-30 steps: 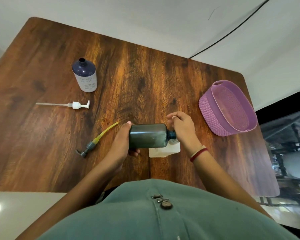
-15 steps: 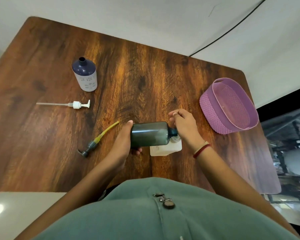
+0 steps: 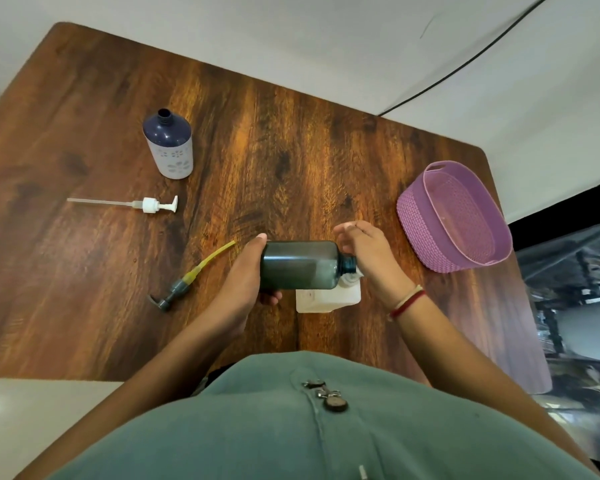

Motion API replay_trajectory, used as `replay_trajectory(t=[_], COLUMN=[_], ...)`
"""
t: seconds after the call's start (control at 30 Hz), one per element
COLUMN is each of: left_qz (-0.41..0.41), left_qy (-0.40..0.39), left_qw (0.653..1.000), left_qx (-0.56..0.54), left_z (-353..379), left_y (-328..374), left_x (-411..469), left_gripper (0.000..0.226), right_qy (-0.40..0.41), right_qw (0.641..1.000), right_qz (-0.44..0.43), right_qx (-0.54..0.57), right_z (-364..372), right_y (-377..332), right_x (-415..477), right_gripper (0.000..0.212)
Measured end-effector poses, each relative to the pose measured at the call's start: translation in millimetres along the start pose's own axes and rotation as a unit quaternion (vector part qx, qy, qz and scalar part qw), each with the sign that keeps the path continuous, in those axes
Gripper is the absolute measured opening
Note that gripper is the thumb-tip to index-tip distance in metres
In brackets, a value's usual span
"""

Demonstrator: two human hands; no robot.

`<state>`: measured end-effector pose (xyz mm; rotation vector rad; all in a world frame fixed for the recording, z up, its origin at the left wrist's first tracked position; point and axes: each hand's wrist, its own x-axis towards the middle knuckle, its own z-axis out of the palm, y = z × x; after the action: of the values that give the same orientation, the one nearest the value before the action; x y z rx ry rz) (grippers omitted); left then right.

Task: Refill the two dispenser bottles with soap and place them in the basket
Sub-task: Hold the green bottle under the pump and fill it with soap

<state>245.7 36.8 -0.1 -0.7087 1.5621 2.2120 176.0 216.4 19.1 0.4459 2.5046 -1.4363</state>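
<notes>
My left hand (image 3: 243, 275) grips the base of a dark green bottle (image 3: 298, 265), which lies level above the table. Its open neck points right, over the mouth of a white container (image 3: 326, 299) standing under it. My right hand (image 3: 368, 254) is against that neck, fingers loosely curved above the bottle's shoulder; whether it grips anything is hidden. A navy and white bottle (image 3: 168, 147) stands uncapped at the far left. The purple basket (image 3: 416, 220) sits empty at the right.
A white pump head (image 3: 149, 204) with its long tube lies left of centre. A grey pump with a yellow tube (image 3: 187, 280) lies near my left hand. The wooden table (image 3: 291, 150) ends close behind the basket and at its right.
My right hand's fingers have loosened and spread a little at the bottle's neck. The dark green bottle stays level in my left hand.
</notes>
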Motion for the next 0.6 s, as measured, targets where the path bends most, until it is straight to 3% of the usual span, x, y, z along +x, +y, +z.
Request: replay_trajectory(t=[0.23, 0.4, 0.6], left_qz=[-0.019, -0.009, -0.022], left_qy=[0.02, 0.007, 0.018], left_qw=[1.0, 1.0, 0.999], left_qx=[-0.006, -0.015, -0.02], left_z=[-5, -3, -5], left_y=[-2, -1, -7], left_x=[1, 2, 1], left_gripper=[0.033, 0.038, 0.035], right_qy=[0.054, -0.003, 0.058], right_qw=[0.997, 0.999, 0.994], right_qz=[-0.04, -0.007, -0.034], right_qx=[-0.033, -0.038, -0.083], right_z=[11, 3, 10], right_y=[3, -3, 5], right_x=[-3, 3, -1], right_gripper=[0.024, 0.029, 0.026])
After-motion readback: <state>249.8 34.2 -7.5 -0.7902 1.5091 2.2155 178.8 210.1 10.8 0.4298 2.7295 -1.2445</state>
